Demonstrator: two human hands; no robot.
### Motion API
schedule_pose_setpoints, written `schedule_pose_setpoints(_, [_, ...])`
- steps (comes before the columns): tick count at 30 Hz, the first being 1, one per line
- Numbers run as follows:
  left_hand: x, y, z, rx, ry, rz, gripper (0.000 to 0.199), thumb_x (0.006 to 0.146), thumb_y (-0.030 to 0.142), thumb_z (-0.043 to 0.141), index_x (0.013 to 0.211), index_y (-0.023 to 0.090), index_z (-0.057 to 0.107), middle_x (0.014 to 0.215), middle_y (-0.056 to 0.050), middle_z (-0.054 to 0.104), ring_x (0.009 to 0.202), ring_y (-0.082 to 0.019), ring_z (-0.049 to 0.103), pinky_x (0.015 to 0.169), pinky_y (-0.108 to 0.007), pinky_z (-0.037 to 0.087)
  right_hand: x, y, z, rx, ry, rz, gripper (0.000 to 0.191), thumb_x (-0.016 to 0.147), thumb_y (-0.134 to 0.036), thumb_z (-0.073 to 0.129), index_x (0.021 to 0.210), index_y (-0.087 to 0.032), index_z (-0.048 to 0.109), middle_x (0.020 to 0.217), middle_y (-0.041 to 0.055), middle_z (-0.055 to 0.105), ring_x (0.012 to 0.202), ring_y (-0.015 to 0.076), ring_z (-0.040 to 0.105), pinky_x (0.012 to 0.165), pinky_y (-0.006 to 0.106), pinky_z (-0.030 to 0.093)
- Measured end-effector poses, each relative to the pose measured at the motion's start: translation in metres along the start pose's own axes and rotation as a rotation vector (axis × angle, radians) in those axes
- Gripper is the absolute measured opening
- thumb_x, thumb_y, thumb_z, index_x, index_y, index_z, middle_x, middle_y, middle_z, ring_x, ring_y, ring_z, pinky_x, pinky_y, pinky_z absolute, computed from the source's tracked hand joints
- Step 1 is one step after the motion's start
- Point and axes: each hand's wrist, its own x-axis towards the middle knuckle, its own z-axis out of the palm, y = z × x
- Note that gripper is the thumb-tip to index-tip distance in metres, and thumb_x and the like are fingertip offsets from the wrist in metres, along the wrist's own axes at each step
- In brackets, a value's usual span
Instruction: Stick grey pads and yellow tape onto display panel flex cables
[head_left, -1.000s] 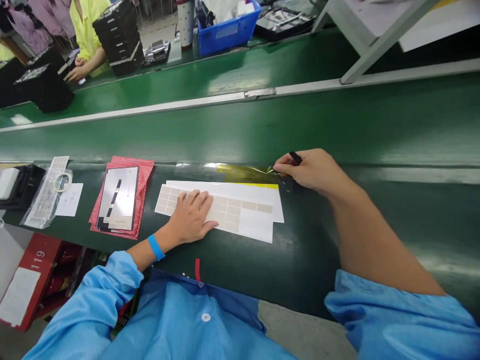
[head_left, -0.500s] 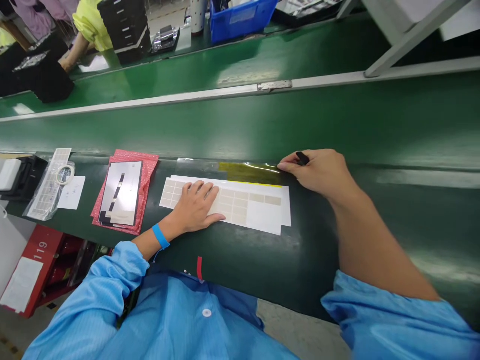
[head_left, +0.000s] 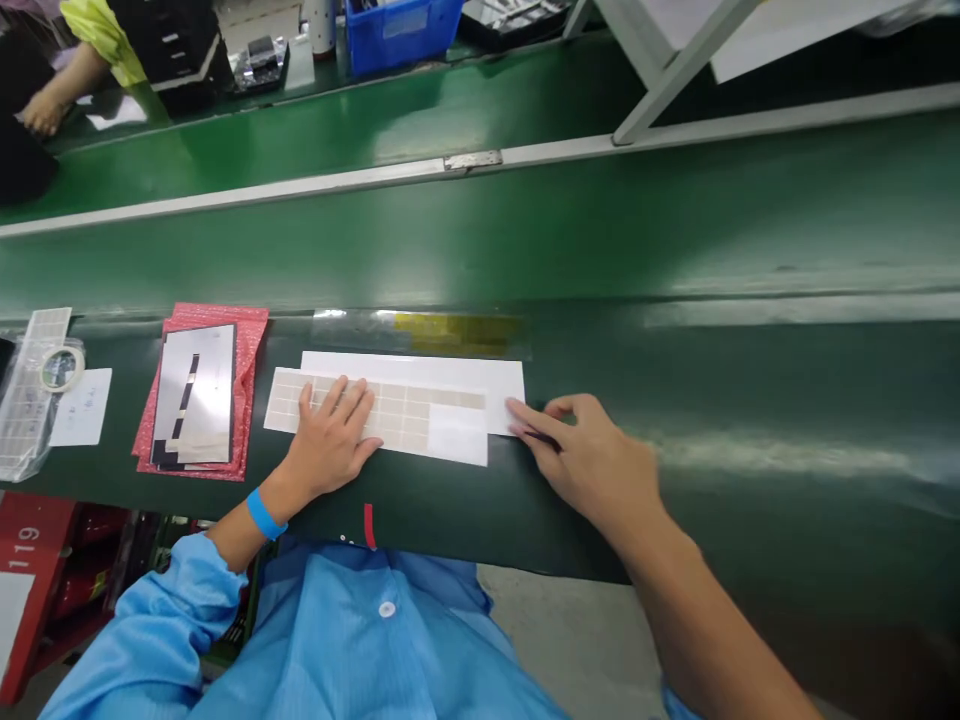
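Note:
My left hand (head_left: 334, 440) lies with fingers spread on a sheet of beige rectangular labels (head_left: 405, 415), which overlaps a plain white sheet (head_left: 465, 373). At the right end of the white sheet, my right hand (head_left: 592, 450) is closed around a thin dark tool (head_left: 541, 437), its fingertips touching the sheet's edge. Just beyond the sheets, a yellow transparent strip (head_left: 457, 333) lies flat on the green surface.
To the left, a grey panel (head_left: 206, 375) rests on pink bubble wrap (head_left: 251, 345). Farther left are a tape roll (head_left: 61, 369) and a white paper (head_left: 84, 405). A metal rail (head_left: 337, 182) crosses behind; another person's hand (head_left: 45, 112) shows at upper left.
My right hand has moved from the yellow strip down to the white sheet's right end. The yellow strip now lies apart from the sheets. The view has shifted right.

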Motion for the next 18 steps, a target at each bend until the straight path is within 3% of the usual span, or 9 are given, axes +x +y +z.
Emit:
schedule_pose_setpoints(3, [-0.002,-0.006,-0.001,0.006,0.01,-0.043,0.06,0.107,0.046,0.045,0.159,0.016,0.043,0.166,-0.016,0.041,0.156,-0.037,0.033,0.125,-0.071,0.016,-0.053,0.026,-0.01,-0.102,0.049,0.001,0.038,0.105,-0.052,0.053,0.124,-0.031,0.079,0.108,0.0074,0.064,0.062,0.0141,0.043,0.052,0.029,0.019])
schedule_pose_setpoints(5, [-0.001,-0.01,-0.002,0.009,0.021,-0.038,0.058,0.107,0.044,0.044,0.158,0.015,0.045,0.165,-0.017,0.042,0.156,-0.037,0.034,0.124,-0.071,0.015,-0.068,0.028,-0.019,-0.093,0.085,0.042,0.042,0.105,-0.056,0.052,0.12,-0.028,0.08,0.109,0.0085,0.065,0.065,0.0141,0.046,0.051,0.029,0.023])
schedule_pose_setpoints(7, [0.001,-0.012,-0.002,0.009,0.029,-0.003,0.056,0.107,0.043,0.044,0.156,0.016,0.047,0.163,-0.017,0.044,0.155,-0.038,0.035,0.125,-0.07,0.014,-0.061,0.015,-0.024,-0.047,0.106,0.094,0.041,0.106,-0.053,0.052,0.123,-0.027,0.078,0.115,0.0094,0.065,0.072,0.0147,0.053,0.053,0.028,0.028])
schedule_pose_setpoints(9, [0.004,-0.013,-0.003,0.009,0.031,0.033,0.055,0.107,0.043,0.044,0.156,0.017,0.048,0.162,-0.017,0.046,0.155,-0.037,0.036,0.126,-0.068,0.013,-0.037,-0.007,-0.024,-0.017,0.062,0.123,0.039,0.107,-0.05,0.053,0.135,-0.03,0.072,0.124,0.0101,0.063,0.077,0.0152,0.057,0.056,0.027,0.029])
schedule_pose_setpoints(13, [0.007,-0.013,-0.007,0.039,0.031,0.003,0.055,0.108,0.044,0.041,0.156,0.019,0.047,0.163,-0.016,0.045,0.156,-0.035,0.035,0.126,-0.068,0.012,0.007,-0.033,-0.015,-0.079,-0.096,0.144,0.038,0.106,-0.052,0.055,0.139,-0.038,0.068,0.127,0.0093,0.058,0.065,0.0115,0.047,0.057,0.027,0.017])
schedule_pose_setpoints(15, [0.006,-0.012,-0.008,0.061,0.034,-0.042,0.057,0.108,0.044,0.04,0.158,0.019,0.045,0.164,-0.016,0.043,0.156,-0.035,0.035,0.125,-0.069,0.011,0.003,-0.028,-0.013,-0.072,-0.086,0.135,0.033,0.106,-0.05,0.057,0.132,-0.038,0.072,0.121,0.0073,0.061,0.063,0.0112,0.046,0.057,0.027,0.016])
schedule_pose_setpoints(18, [0.006,-0.012,-0.008,0.076,0.042,-0.077,0.059,0.108,0.045,0.039,0.16,0.019,0.043,0.165,-0.017,0.042,0.156,-0.036,0.035,0.125,-0.07,0.011,-0.029,-0.003,-0.012,-0.017,0.046,0.127,0.025,0.106,-0.036,0.055,0.113,-0.033,0.079,0.111,0.0037,0.067,0.064,0.0132,0.051,0.056,0.028,0.02])
